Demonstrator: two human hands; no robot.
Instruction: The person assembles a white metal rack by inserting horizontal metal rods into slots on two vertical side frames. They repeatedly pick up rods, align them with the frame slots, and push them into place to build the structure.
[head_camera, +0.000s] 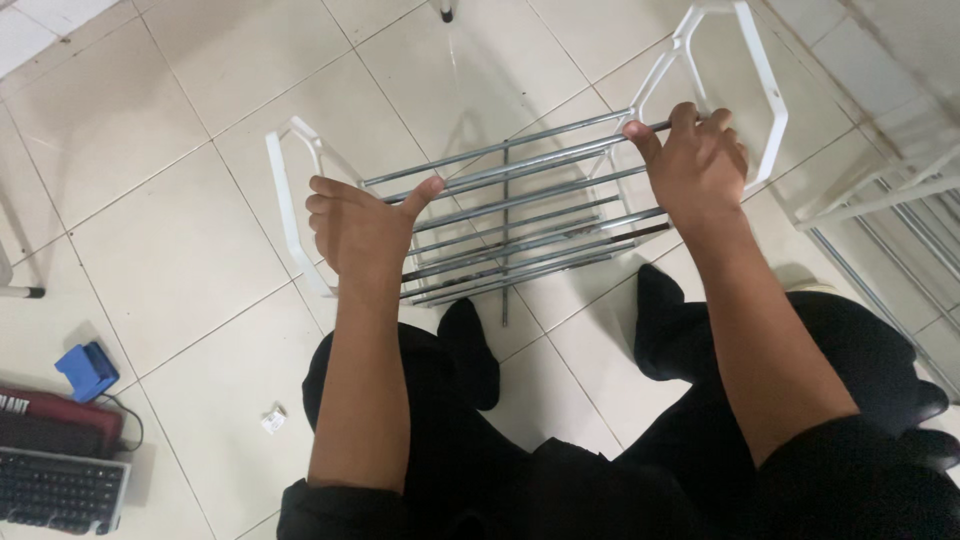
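Note:
A small rack (520, 215) made of grey metal rods between two white plastic end frames stands on the tiled floor in front of my legs. My left hand (355, 225) grips the left white end frame (285, 190), thumb resting on the rod ends. My right hand (695, 165) is closed around the rod ends at the right white end frame (765, 95). Both arms reach forward over my black trousers.
Another white and metal rack (880, 200) lies at the right edge. At lower left sit a keyboard (60, 490), a dark red bag (55, 420), a blue object (88, 370) and a small white scrap (273, 418). Pale floor tiles all around.

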